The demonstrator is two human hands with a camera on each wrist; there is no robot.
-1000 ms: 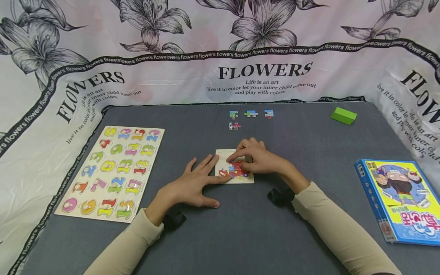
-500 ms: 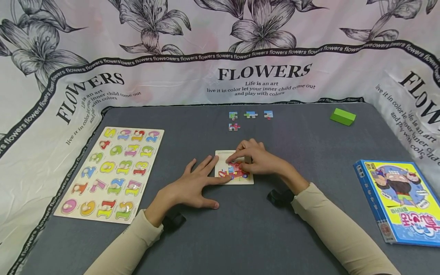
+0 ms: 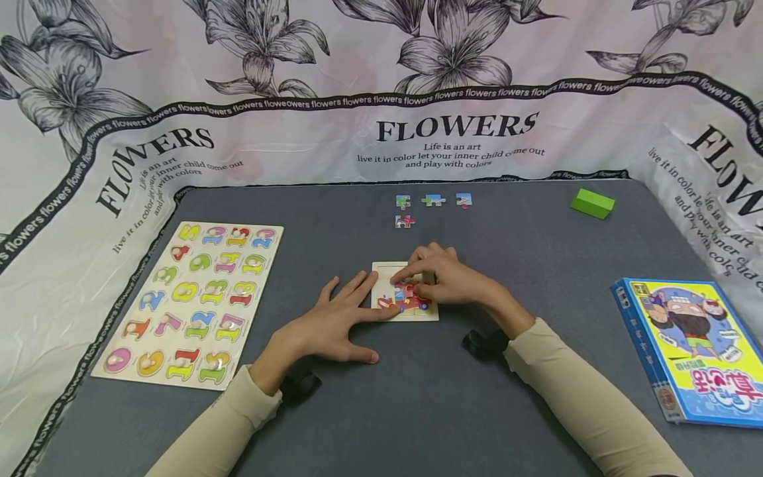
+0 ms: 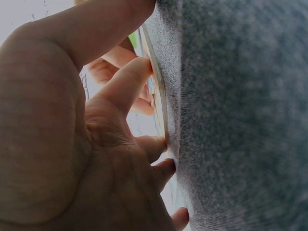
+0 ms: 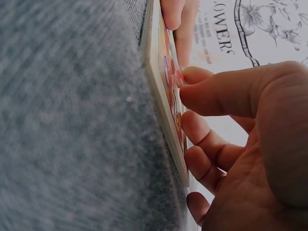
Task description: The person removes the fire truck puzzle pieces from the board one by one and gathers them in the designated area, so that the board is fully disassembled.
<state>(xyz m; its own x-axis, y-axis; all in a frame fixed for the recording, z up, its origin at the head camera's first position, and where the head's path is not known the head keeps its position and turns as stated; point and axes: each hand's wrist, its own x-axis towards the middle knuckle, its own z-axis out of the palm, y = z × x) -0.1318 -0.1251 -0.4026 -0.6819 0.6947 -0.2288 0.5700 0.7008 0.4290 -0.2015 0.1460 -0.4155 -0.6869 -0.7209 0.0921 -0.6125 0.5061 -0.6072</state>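
Grey table (image 3: 417,411), splayed left hand (image 3: 330,324) at small puzzle board (image 3: 389,267)

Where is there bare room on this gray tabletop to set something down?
Bare gray tabletop lies between the left sleeve and right sleeve, between the number board and the loose puzzle pieces, and between the green block and the blue box. Crowded: the small puzzle board, touched by the left hand and right hand.

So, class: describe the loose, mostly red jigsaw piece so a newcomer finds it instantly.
On the dark grey table, look beyond the cream rectangular puzzle board. Three small, partly blue jigsaw pieces form a far row; the mostly red piece sits alone, nearer the board.
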